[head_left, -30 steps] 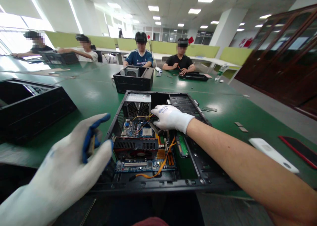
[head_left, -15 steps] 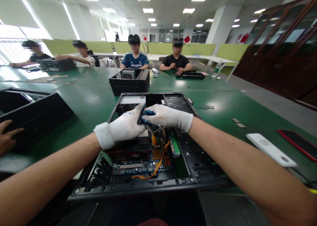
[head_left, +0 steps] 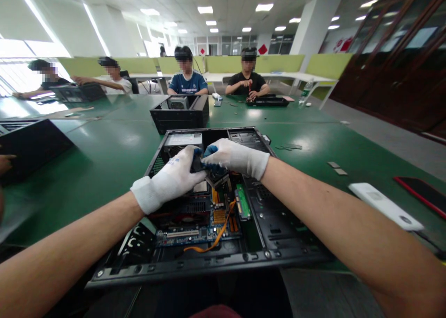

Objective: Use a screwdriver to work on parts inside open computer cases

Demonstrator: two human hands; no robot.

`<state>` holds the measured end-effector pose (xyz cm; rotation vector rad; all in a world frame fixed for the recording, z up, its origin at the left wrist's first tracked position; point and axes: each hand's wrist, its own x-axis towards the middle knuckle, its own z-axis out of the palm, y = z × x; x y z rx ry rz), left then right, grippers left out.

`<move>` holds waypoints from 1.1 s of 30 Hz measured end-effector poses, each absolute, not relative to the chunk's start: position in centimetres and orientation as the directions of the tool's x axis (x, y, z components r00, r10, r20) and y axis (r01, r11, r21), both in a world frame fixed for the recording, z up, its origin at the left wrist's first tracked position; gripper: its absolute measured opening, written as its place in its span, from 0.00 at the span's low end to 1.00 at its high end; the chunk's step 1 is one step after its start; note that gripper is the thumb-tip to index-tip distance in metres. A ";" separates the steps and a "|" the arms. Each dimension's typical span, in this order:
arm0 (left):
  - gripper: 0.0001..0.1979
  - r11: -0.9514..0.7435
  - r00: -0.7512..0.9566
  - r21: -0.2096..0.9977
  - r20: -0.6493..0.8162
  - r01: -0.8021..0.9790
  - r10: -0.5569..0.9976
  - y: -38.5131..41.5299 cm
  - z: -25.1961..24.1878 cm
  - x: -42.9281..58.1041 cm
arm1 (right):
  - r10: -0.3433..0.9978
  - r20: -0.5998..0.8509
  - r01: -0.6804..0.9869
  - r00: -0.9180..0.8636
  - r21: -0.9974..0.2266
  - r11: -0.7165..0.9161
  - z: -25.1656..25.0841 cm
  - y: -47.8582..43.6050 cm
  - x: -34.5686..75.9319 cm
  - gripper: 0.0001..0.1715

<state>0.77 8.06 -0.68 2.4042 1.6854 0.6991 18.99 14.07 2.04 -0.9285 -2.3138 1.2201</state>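
Note:
An open black computer case [head_left: 181, 264] lies on its side before me, its blue motherboard [head_left: 195, 234] showing. Over the board's upper part, both white-gloved hands meet at a dark block with a metal finned lower part that looks like a CPU cooler [head_left: 218, 179]. My left hand [head_left: 179, 171] grips its left side between thumb and fingers. From the right, my right hand [head_left: 232, 158] has its fingers closed at the cooler's top; the glove hides exactly what they pinch. An orange cable [head_left: 220, 234] lies loose across the board, beside a green circuit board [head_left: 243, 202]. The power supply [head_left: 183, 139] sits at the upper left.
Another computer case [head_left: 181, 116] stands ahead, with people across the green table [head_left: 306, 132]. At left is a black case [head_left: 35, 146] with a co-worker's hand [head_left: 6, 162]. On the right lie a white device [head_left: 385, 206], a red-edged black item [head_left: 425, 195] and small metal plates [head_left: 337, 168].
My right fingers have shifted slightly up on the cooler, and more of its dark body shows. The neighbour's case and hand at left have moved away leftward.

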 end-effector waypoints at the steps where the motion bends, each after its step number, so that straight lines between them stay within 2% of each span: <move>1: 0.21 -0.352 0.253 0.341 0.300 0.872 0.920 8.1 -0.6 0.7 | 0.703 0.021 0.380 -0.711 -0.830 0.408 2.1 14.2 19.1 0.12; 4: 0.23 -0.384 0.284 0.280 0.337 0.880 0.897 8.2 -0.3 0.5 | 0.718 0.045 0.379 -0.695 -0.825 0.419 2.6 14.3 19.6 0.10; 6: 0.24 -0.397 0.311 0.235 0.330 0.887 0.891 8.1 -0.1 0.4 | 0.722 0.021 0.446 -0.691 -0.774 0.450 3.4 14.0 20.2 0.10; 9: 0.24 -0.328 0.299 0.154 0.185 0.932 0.936 8.0 -0.2 0.4 | 0.733 0.068 0.521 -0.676 -0.660 0.542 4.8 13.6 22.2 0.13; 12: 0.23 -0.317 0.319 0.074 -0.028 0.946 0.947 8.5 -0.6 0.3 | 0.764 0.241 0.509 -0.599 -0.621 0.595 5.1 13.7 25.4 0.18; 15: 0.21 -0.325 0.322 0.016 -0.191 0.946 0.927 9.8 -1.5 0.4 | 0.841 0.349 0.442 -0.413 -0.731 0.520 3.6 14.3 28.6 0.20; 18: 0.18 -0.306 0.287 -0.023 -0.292 0.952 0.912 11.7 -2.7 0.7 | 0.899 0.368 0.272 -0.237 -0.864 0.425 1.2 14.9 30.6 0.21; 21: 0.16 -0.295 0.255 -0.055 -0.367 0.954 0.895 13.1 -3.8 1.4 | 0.918 0.355 0.129 -0.175 -0.916 0.379 -0.6 15.2 31.4 0.21; 23: 0.17 -0.297 0.244 -0.080 -0.391 0.952 0.887 13.7 -4.3 1.7 | 0.914 0.362 0.116 -0.183 -0.915 0.386 -1.1 15.3 31.5 0.21; 26: 0.19 -0.299 0.235 -0.094 -0.416 0.950 0.879 14.2 -5.0 2.0 | 0.889 0.395 0.246 -0.231 -0.860 0.446 -1.0 15.3 31.5 0.21; 30: 0.17 -0.279 0.221 -0.070 -0.444 0.958 0.868 14.7 -5.6 1.6 | 0.861 0.408 0.498 -0.303 -0.703 0.509 -0.6 15.3 31.5 0.22; 33: 0.17 -0.270 0.221 -0.051 -0.444 0.961 0.868 15.1 -5.9 1.2 | 0.846 0.407 0.564 -0.345 -0.630 0.534 -0.5 15.3 31.5 0.22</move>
